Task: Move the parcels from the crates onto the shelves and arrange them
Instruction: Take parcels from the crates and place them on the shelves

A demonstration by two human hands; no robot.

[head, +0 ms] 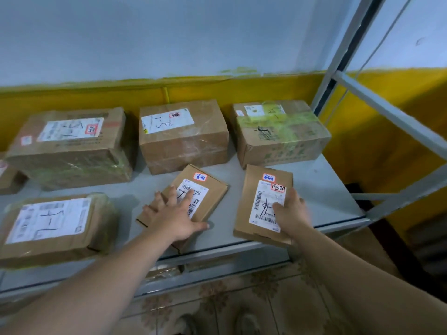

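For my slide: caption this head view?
Left hand and right hand each press a flat parcel onto the shelf.

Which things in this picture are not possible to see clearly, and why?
- Head view: printed text on the labels, such as on the right flat parcel, is too small and blurred to read.
- Left flat parcel: partly covered by the left hand.
- Small box: cut off by the left edge.
- Lower shelf: contents hidden by the upper shelf.

Six brown cardboard parcels lie on the grey shelf (321, 187): three large boxes (183, 136) along the back, one wide parcel (53, 226) front left, two flat labelled parcels (191, 201) at the front edge, one skewed.
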